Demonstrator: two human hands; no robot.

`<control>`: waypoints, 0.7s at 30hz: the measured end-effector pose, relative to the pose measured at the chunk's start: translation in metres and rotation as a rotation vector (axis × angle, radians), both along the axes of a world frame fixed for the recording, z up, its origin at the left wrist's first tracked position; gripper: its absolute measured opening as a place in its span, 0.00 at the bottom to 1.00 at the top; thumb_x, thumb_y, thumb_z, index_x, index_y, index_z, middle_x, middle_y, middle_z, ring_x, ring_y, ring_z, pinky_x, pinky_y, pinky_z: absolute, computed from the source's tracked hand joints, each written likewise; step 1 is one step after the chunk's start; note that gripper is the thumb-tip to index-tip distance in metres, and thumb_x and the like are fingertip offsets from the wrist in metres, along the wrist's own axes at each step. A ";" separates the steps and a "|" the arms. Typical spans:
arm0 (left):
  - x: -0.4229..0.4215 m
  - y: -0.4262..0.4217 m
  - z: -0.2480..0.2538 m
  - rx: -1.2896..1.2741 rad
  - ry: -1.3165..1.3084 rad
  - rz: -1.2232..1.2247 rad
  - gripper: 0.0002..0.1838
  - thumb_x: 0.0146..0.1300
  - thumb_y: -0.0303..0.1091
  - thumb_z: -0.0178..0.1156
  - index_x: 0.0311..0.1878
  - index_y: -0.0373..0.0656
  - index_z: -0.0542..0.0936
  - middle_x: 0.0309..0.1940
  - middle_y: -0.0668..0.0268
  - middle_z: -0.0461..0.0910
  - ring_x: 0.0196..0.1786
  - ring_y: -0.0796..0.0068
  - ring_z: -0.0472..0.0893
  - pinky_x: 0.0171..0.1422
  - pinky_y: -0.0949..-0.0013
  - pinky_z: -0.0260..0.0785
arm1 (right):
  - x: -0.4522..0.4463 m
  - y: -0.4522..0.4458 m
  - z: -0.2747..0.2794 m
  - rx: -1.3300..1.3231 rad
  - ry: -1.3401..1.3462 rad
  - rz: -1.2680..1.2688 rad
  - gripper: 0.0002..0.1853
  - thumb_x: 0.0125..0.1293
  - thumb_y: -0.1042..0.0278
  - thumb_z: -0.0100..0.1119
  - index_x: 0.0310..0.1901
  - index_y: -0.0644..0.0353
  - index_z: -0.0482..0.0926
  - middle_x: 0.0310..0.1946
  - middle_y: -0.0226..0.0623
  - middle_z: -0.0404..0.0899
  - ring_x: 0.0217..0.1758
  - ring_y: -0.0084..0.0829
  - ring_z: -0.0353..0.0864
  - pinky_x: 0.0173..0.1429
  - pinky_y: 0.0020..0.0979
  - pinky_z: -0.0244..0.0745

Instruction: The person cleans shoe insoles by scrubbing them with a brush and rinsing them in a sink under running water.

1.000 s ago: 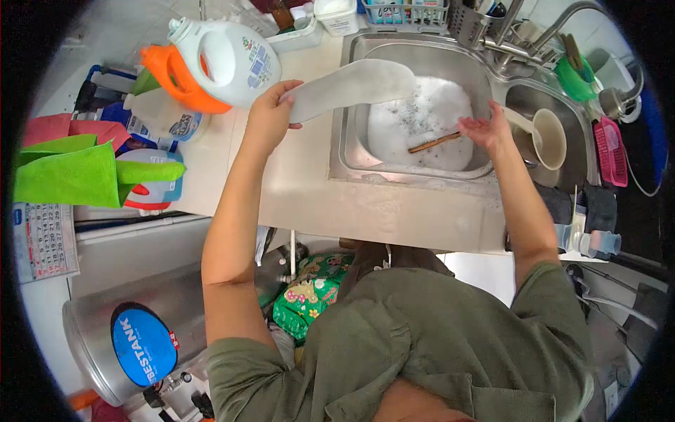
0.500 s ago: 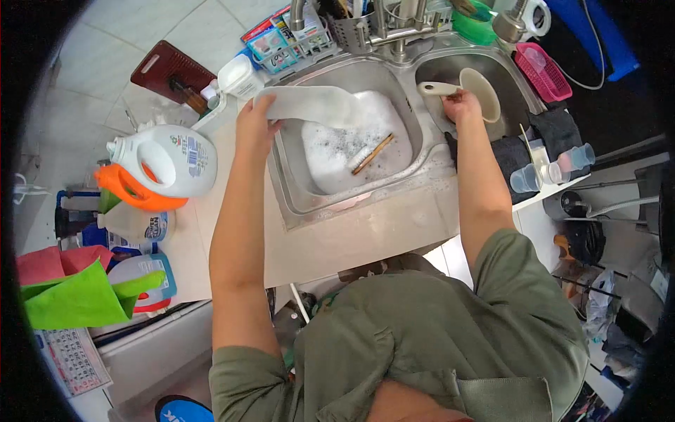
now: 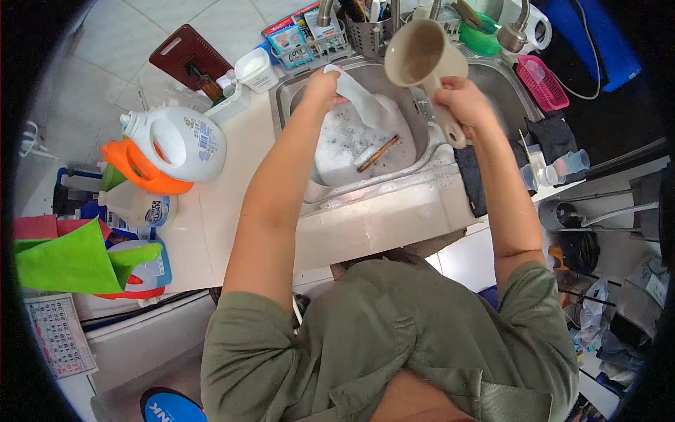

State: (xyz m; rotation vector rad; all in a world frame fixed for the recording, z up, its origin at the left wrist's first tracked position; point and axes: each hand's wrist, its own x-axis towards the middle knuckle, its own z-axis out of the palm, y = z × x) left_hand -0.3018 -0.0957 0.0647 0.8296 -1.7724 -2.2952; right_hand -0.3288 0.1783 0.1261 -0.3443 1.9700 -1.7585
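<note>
My left hand (image 3: 325, 90) is closed on one end of a long, pale, translucent sheet (image 3: 364, 102); I cannot tell whether it is plastic or cloth. Its other end hangs down to the suds in the left sink basin (image 3: 424, 141). My right hand (image 3: 464, 105) grips a beige water dipper (image 3: 422, 55) near where its handle meets the cup, holding it raised and tilted over the divider between the basins. A wooden-handled scrub brush (image 3: 378, 153) lies in the foam (image 3: 341, 158), bristles partly covered.
Large detergent jugs (image 3: 176, 144) stand on the counter at left. A white tub (image 3: 255, 69) and wire caddy (image 3: 316, 50) sit behind the left basin. A pink basket (image 3: 540, 83), dark cloths (image 3: 472, 181) and small clear cups (image 3: 569, 163) are on the right. The faucet (image 3: 513, 35) hangs above.
The dipper has come up out of the right basin and moved left, toward the left basin. My left hand has moved right and up, and the pale sheet now hangs more steeply.
</note>
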 end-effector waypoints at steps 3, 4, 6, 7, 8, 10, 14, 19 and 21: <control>-0.002 0.009 0.001 -0.048 -0.011 0.031 0.16 0.57 0.27 0.46 0.50 0.42 0.70 0.44 0.54 0.75 0.42 0.52 0.78 0.44 0.44 0.72 | 0.016 -0.030 0.000 0.105 0.159 0.023 0.22 0.45 0.77 0.56 0.46 0.74 0.72 0.34 0.41 0.78 0.32 0.30 0.77 0.37 0.26 0.71; -0.005 0.007 -0.003 -0.067 -0.057 0.018 0.16 0.57 0.27 0.46 0.50 0.43 0.70 0.42 0.54 0.76 0.39 0.51 0.79 0.41 0.47 0.73 | 0.021 -0.039 0.000 0.170 0.231 0.041 0.22 0.45 0.77 0.56 0.46 0.74 0.72 0.34 0.42 0.79 0.33 0.31 0.78 0.38 0.27 0.72; -0.009 0.008 -0.005 -0.065 -0.138 0.044 0.16 0.58 0.25 0.45 0.50 0.42 0.69 0.38 0.54 0.77 0.32 0.50 0.80 0.36 0.50 0.75 | 0.032 -0.054 0.002 0.217 0.412 0.006 0.18 0.44 0.75 0.56 0.40 0.73 0.75 0.32 0.50 0.78 0.36 0.41 0.79 0.41 0.33 0.72; -0.010 0.008 -0.008 -0.064 -0.137 0.047 0.16 0.58 0.25 0.45 0.50 0.42 0.69 0.38 0.54 0.77 0.32 0.50 0.80 0.36 0.50 0.75 | 0.040 -0.060 0.004 0.266 0.589 -0.031 0.15 0.42 0.73 0.57 0.34 0.72 0.77 0.30 0.58 0.78 0.39 0.50 0.79 0.44 0.38 0.73; -0.011 0.008 -0.009 -0.042 -0.116 0.068 0.16 0.57 0.24 0.46 0.49 0.39 0.70 0.40 0.52 0.76 0.36 0.48 0.79 0.36 0.45 0.74 | 0.045 -0.065 0.008 0.299 0.615 -0.009 0.14 0.42 0.74 0.55 0.33 0.72 0.75 0.33 0.62 0.76 0.41 0.56 0.76 0.47 0.43 0.71; -0.010 0.011 -0.007 -0.019 -0.093 0.093 0.15 0.56 0.24 0.46 0.48 0.35 0.71 0.42 0.50 0.75 0.40 0.46 0.79 0.37 0.41 0.72 | 0.053 -0.074 0.009 0.340 0.692 -0.017 0.14 0.42 0.75 0.55 0.34 0.72 0.74 0.33 0.62 0.76 0.41 0.55 0.76 0.47 0.44 0.71; -0.006 0.027 0.010 -0.184 -0.111 0.128 0.14 0.56 0.24 0.48 0.47 0.34 0.73 0.43 0.49 0.76 0.41 0.48 0.79 0.39 0.43 0.72 | 0.065 -0.080 0.018 0.431 0.738 -0.028 0.15 0.43 0.77 0.54 0.36 0.72 0.71 0.33 0.61 0.76 0.41 0.55 0.76 0.48 0.46 0.70; -0.020 0.004 0.001 -1.888 -0.270 -0.683 0.12 0.52 0.30 0.54 0.39 0.36 0.78 0.39 0.49 0.79 0.41 0.53 0.80 0.44 0.57 0.74 | 0.063 -0.073 0.012 0.436 0.734 -0.062 0.15 0.44 0.77 0.54 0.37 0.71 0.71 0.33 0.60 0.76 0.41 0.55 0.76 0.47 0.46 0.70; -0.035 0.010 -0.010 -0.979 -0.164 0.010 0.12 0.49 0.33 0.56 0.36 0.38 0.80 0.35 0.50 0.79 0.42 0.54 0.79 0.45 0.61 0.72 | 0.059 -0.062 0.005 0.402 0.790 -0.100 0.14 0.45 0.76 0.54 0.36 0.71 0.71 0.34 0.60 0.76 0.42 0.55 0.76 0.47 0.46 0.71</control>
